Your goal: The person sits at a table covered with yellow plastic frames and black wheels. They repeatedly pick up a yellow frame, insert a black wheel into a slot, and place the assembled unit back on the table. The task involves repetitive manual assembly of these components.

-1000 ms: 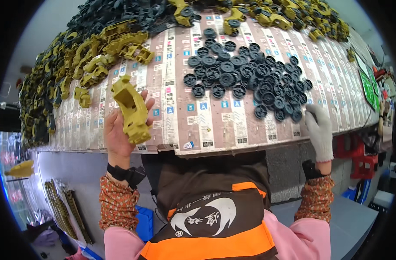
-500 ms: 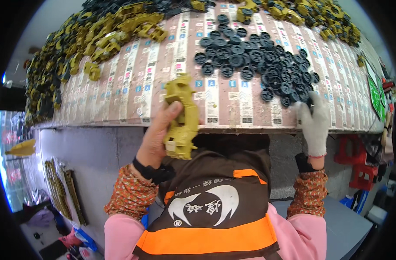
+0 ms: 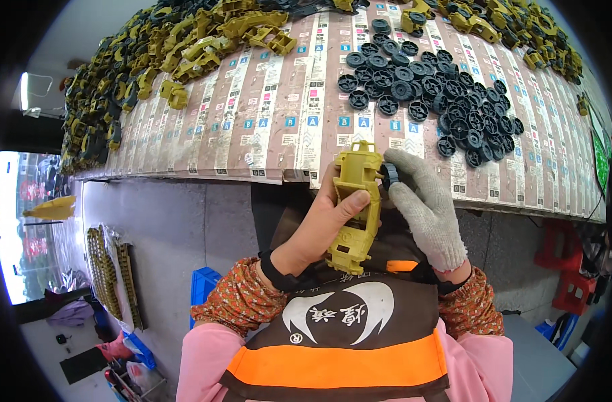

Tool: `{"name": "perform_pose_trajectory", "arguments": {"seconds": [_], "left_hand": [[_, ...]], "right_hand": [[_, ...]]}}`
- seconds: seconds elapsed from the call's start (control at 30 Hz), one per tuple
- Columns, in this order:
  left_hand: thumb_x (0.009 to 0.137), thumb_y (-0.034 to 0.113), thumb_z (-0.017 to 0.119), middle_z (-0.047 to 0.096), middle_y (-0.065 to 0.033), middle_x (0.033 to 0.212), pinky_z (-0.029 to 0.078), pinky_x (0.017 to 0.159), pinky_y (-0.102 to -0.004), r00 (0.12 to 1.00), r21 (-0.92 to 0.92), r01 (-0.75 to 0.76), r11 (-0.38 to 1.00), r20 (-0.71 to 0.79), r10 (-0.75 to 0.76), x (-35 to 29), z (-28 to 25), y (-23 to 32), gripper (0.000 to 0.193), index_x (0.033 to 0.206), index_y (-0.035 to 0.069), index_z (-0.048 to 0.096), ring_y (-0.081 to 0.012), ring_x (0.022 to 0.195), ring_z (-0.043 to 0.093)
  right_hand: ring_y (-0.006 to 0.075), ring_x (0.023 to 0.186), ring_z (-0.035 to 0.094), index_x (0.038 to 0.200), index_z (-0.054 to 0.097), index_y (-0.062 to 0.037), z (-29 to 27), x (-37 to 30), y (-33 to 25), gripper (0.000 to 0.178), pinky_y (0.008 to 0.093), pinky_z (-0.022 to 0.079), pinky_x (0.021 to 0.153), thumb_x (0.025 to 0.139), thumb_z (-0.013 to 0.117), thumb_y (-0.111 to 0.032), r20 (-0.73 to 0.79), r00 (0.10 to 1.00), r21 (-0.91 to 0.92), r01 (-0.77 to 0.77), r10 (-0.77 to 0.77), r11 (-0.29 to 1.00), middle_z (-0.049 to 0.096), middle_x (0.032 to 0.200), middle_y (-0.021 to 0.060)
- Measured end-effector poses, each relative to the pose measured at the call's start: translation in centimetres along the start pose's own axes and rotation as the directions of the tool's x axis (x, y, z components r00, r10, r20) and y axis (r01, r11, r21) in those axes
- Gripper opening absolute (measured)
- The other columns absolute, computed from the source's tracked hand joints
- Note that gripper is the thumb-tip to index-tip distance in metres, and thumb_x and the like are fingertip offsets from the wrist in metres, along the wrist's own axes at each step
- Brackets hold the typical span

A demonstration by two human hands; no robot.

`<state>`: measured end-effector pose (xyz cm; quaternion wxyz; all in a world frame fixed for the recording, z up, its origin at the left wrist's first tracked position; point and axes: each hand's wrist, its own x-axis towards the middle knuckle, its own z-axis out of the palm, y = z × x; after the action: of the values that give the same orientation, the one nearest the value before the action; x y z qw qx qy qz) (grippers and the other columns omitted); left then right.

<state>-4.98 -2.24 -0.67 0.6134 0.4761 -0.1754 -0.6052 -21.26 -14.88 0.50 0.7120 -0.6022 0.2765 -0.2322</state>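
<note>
My bare left hand (image 3: 329, 218) grips a mustard-yellow plastic toy car body (image 3: 355, 204), held upright over my lap in front of the table edge. My right hand (image 3: 423, 204), in a grey knit glove, presses a small black wheel (image 3: 389, 175) against the upper right side of the body. A heap of black plastic wheels (image 3: 440, 94) lies on the table (image 3: 265, 127) just beyond my right hand.
Many yellow car bodies (image 3: 185, 47) are piled along the far and left part of the table, with more at the far right (image 3: 507, 20). The tabletop is covered in printed striped sheets. Red stools (image 3: 567, 261) stand at the right, a blue crate (image 3: 202, 288) at lower left.
My left hand brought the yellow body from the table edge toward my lap. My gloved right hand left the wheel heap and came to the body with a black wheel.
</note>
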Motion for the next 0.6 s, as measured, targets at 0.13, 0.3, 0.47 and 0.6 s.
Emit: {"name": "perform_pose_trajectory", "arguments": {"seconds": [0.13, 0.3, 0.47, 0.6], "left_hand": [[0.105, 0.025, 0.071, 0.062, -0.006, 0.13, 0.061, 0.093, -0.0359, 0.996, 0.084, -0.09, 0.992, -0.004, 0.091, -0.1, -0.3, -1.3, 0.067, 0.158, 0.016, 0.033, -0.0173, 0.112, 0.068], [0.105, 0.022, 0.072, 0.06, -0.0086, 0.134, 0.05, 0.106, -0.0333, 0.976, 0.209, -0.214, 0.954, 0.014, 0.216, 0.2, -0.1, -2.1, 0.077, 0.162, 0.011, 0.022, -0.0152, 0.124, 0.059], [0.101, 0.028, 0.076, 0.064, -0.0116, 0.132, 0.053, 0.101, -0.0339, 0.947, 0.484, -0.317, 0.816, 0.117, 0.299, 0.0, -0.8, -3.3, 0.084, 0.161, 0.006, 0.021, -0.0189, 0.119, 0.065], [0.098, 0.032, 0.078, 0.07, -0.0183, 0.129, 0.056, 0.097, -0.0432, 0.948, 0.707, -0.294, 0.643, 0.128, 0.292, -0.6, -0.4, -3.5, 0.082, 0.158, 0.006, 0.028, -0.036, 0.117, 0.071]], "right_hand": [[0.0155, 0.116, 0.065, 0.148, 0.055, -0.0002, 0.5, -0.2, 0.1, 0.043, 0.031, 0.056, 0.099, 0.105, 0.059, -0.005, -0.02, 1.0, 0.025, -0.005, 0.006, 1.0, 0.063, 0.132, 0.009], [0.0205, 0.109, 0.07, 0.15, 0.053, 0.0015, 0.9, -0.7, 0.0, 0.046, 0.0325, 0.056, 0.099, 0.104, 0.059, -0.005, -0.076, 0.991, 0.041, -0.108, 0.111, 0.993, 0.07, 0.125, 0.0137], [0.0342, 0.103, 0.075, 0.153, 0.048, 0.0052, 0.4, -1.8, 2.0, 0.055, 0.0424, 0.058, 0.093, 0.1, 0.06, -0.003, 0.001, 0.95, -0.497, 0.271, -0.311, 0.825, 0.073, 0.112, 0.0251], [0.0464, 0.099, 0.073, 0.152, 0.046, 0.0062, 0.5, -3.0, 2.8, 0.065, 0.0486, 0.057, 0.088, 0.09, 0.061, -0.001, 0.049, 0.97, -0.552, 0.226, -0.24, 0.802, 0.072, 0.108, 0.0296]]}}
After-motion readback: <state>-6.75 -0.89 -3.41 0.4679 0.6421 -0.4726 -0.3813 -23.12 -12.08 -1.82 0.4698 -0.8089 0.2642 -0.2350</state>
